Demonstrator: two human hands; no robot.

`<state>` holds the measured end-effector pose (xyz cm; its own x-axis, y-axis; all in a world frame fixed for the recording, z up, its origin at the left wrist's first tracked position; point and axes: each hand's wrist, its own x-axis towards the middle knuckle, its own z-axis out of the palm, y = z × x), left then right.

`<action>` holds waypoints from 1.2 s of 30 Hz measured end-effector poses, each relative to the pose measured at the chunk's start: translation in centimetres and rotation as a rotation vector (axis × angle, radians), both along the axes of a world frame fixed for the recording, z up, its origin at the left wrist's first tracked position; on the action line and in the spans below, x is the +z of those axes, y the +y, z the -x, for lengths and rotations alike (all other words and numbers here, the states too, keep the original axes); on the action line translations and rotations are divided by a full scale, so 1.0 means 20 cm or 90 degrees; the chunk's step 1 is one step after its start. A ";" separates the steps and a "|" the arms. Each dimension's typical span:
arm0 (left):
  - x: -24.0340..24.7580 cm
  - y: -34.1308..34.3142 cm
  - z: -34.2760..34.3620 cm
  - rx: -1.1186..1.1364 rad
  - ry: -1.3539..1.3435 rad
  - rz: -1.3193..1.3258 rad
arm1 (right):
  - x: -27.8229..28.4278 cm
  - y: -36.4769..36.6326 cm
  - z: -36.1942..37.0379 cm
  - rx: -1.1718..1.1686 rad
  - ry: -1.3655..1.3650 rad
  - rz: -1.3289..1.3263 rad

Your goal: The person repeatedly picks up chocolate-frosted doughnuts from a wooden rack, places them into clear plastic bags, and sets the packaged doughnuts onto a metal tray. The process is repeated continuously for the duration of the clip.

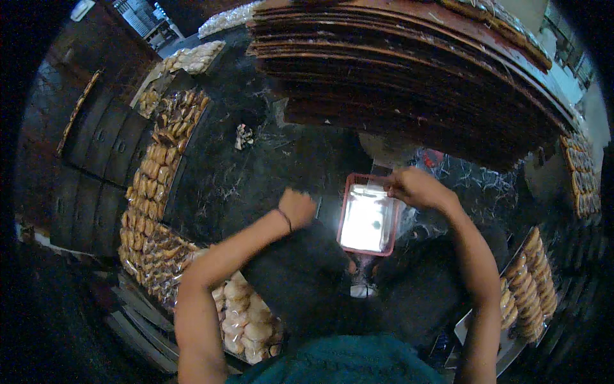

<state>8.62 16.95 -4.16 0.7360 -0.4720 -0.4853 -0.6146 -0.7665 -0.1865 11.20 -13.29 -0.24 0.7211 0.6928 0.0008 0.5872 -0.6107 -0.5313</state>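
Observation:
A small pink-red plastic basket (366,252) is in front of me, holding a stack of shiny clear plastic sheets or bags (366,221) that glare white. My right hand (419,187) reaches over its far right corner, fingers pinched on a clear plastic piece (378,182) at the top of the stack. To the left of the basket, apart from it, my left hand (298,208) is closed with its fingers curled under. A thin pale sliver shows by its knuckles; what it grips, if anything, I cannot make out.
Beyond the basket rises a tall stack of dark boards (409,83). Packed baked goods (153,173) line the left, with round pale ones (246,320) near my left elbow. A tray of ring-like pastries (527,291) stands at right. Crumpled scraps (243,137) lie on the dark surface.

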 end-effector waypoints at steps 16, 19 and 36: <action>0.44 -0.09 0.13 0.409 0.951 1.190 | 0.31 0.15 0.56 0.234 -0.118 0.031; 0.44 -0.16 0.15 0.342 0.816 1.116 | 0.19 0.14 0.58 0.191 -0.200 -0.103; 0.24 -0.34 0.47 0.221 0.730 1.443 | 0.17 0.35 0.65 -0.203 0.241 -0.561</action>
<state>-0.81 10.23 0.55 0.8071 -0.5465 0.2236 0.2409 0.6505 0.7203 -1.78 -6.25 3.07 0.9314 0.3308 0.1522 0.1648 -0.0101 -0.9863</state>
